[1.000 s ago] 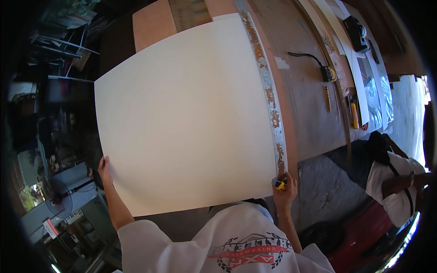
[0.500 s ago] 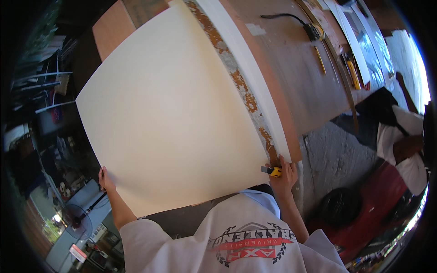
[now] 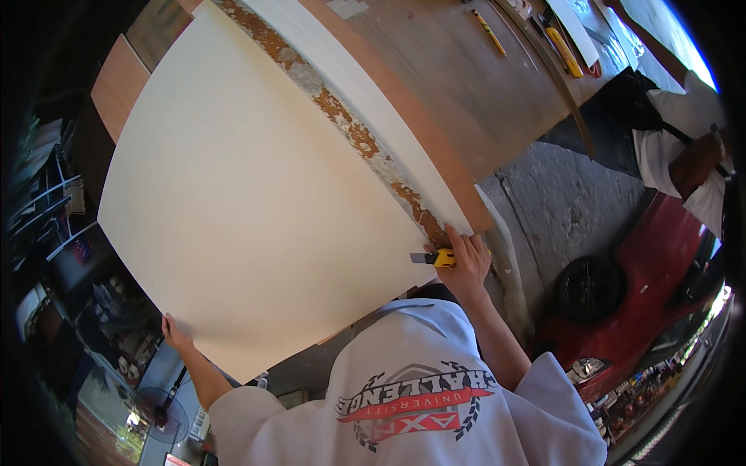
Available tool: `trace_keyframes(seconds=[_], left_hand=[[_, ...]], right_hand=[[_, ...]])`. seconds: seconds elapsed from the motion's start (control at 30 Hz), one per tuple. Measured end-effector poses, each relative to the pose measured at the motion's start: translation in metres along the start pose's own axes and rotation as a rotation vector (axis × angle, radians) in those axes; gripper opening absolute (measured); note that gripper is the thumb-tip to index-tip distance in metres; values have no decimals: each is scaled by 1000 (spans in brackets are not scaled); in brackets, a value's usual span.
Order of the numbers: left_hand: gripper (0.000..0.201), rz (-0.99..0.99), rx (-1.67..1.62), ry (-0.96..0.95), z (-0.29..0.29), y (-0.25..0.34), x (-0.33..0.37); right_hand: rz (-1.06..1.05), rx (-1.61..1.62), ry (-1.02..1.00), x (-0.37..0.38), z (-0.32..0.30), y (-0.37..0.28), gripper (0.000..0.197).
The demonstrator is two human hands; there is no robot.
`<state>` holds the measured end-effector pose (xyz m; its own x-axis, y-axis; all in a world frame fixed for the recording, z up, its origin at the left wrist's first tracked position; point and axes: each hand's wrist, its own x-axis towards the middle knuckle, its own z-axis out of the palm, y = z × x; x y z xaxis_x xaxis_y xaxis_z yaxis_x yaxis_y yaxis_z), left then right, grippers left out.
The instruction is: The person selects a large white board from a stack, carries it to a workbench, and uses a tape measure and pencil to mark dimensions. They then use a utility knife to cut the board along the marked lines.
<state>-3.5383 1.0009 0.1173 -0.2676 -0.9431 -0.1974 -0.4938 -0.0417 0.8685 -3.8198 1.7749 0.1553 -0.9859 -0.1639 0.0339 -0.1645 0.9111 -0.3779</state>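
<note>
A large cream-white sheet (image 3: pixel 249 194) lies on the work table in front of me. My left hand (image 3: pixel 177 332) is closed on its near left edge, thumb on top and the other fingers mostly out of sight beneath. At the near right corner, my right hand (image 3: pixel 466 262) is closed around a yellow utility knife (image 3: pixel 444 258), its blade pointing left over the sheet. The fingertips of that hand touch the near end of a long white strip (image 3: pixel 388 116). Between sheet and strip runs a band of worn, brown-and-grey patched surface (image 3: pixel 342 120).
On the brown tabletop (image 3: pixel 435 70) to the right lie a yellow pencil (image 3: pixel 489 33), another yellow cutter (image 3: pixel 563 50) and a long thin strip (image 3: pixel 552 78). Another person (image 3: pixel 660 140) stands at the far right, near a red car (image 3: pixel 622 287). A fan (image 3: pixel 162 412) is at lower left.
The whole view has turned and shifted, so the table appears farther left and higher. The tape measure has left the picture. Both hands keep their holds.
</note>
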Motion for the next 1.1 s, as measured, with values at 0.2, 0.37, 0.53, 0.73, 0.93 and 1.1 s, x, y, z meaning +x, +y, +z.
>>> trace_keyframes(seconds=[0.2, 0.37, 0.53, 0.73, 0.93, 1.1], left_hand=[[43, -30, 92, 50, 0, 3, -5], [45, 281, 739, 296, 38, 39, -36], [39, 1018, 895, 188, 172, 103, -100], [33, 1197, 573, -332, 349, 161, -230], [44, 1150, 412, -610, 449, 192, -296], [78, 1255, 372, -632, 517, 206, -292]], right_hand=[[104, 70, -29, -10, -13, 6, 58], [508, 283, 140, -31, -39, 53, 41], [763, 600, -64, -41, -25, 77, 30], [900, 753, -147, -15, -11, 81, 30], [932, 754, -50, -7, -5, 81, 29], [721, 503, -39, -3, -4, 88, 27]])
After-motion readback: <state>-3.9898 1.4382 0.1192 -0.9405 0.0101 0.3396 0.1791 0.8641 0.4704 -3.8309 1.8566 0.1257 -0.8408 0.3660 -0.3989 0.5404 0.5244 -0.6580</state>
